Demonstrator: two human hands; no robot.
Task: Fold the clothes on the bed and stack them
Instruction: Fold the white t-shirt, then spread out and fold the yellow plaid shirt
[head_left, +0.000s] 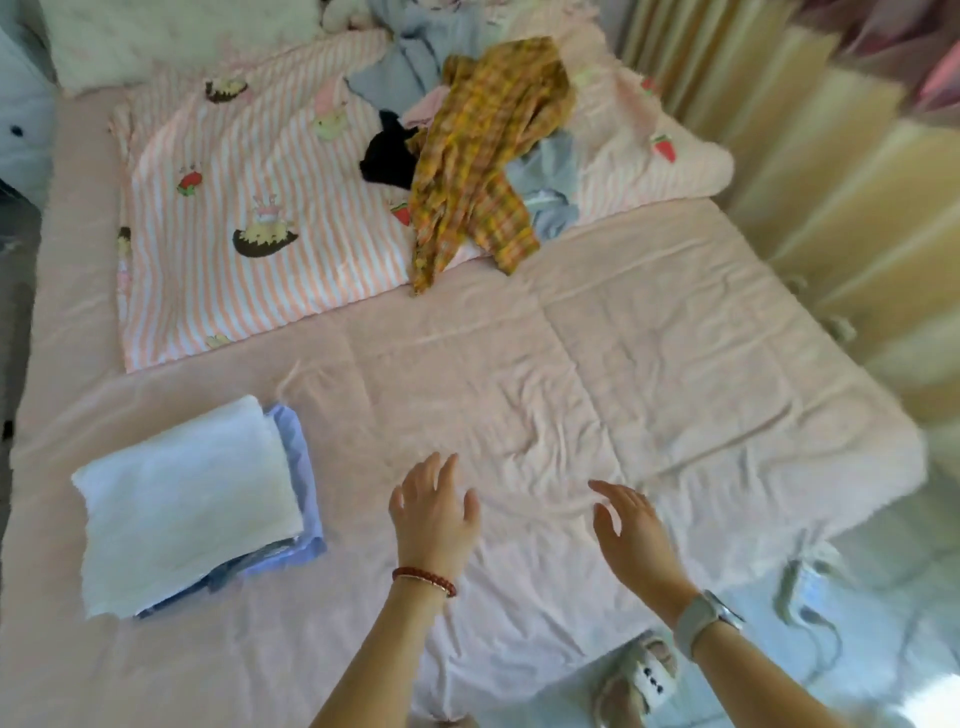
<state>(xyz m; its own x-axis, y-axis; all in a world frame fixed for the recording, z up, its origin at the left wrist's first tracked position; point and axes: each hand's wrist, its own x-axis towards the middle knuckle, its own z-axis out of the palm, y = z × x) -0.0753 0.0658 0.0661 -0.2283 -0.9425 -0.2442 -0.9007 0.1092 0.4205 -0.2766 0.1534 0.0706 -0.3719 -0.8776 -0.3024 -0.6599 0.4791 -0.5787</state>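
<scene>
Two folded garments (187, 499) stacked; four or so unfolded clothes (478, 145) heaped (overlaps blur the count); two hands.

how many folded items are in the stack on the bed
2 show: a white one on top and a blue one under it, at the bed's near left. More may be hidden between.

Around the bed, we've got bedding, curtains and a sandal in shot.

We see a pink-and-white striped quilt (249, 218) with cartoon prints spread over the far half of the pink sheet (649, 395), a white pillow (171, 36) up at the head, cream pleated curtains (810, 171) running down the right side, and, on the pale floor (883, 670) below the near edge, a light sandal (641, 680).
</scene>
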